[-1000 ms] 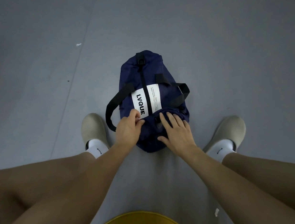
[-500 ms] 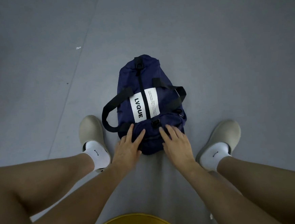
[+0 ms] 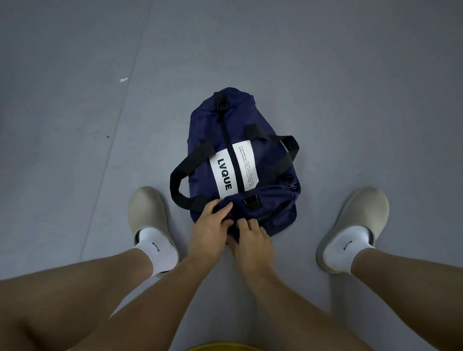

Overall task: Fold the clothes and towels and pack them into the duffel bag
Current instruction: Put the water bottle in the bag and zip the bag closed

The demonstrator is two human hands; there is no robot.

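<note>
Duffel bag [image 3: 207, 127], one, navy, left hand [image 3: 208, 229] and right hand [image 3: 252, 243] both gripping its near end

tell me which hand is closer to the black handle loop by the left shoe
Left. The left hand grips the near end of the duffel bag, just below the handle loop; the right hand holds the fabric further right, away from it.

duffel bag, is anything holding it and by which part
The left hand pinches bunched fabric at the duffel bag's near end; the right hand appears to grip the same end beside it.
</note>
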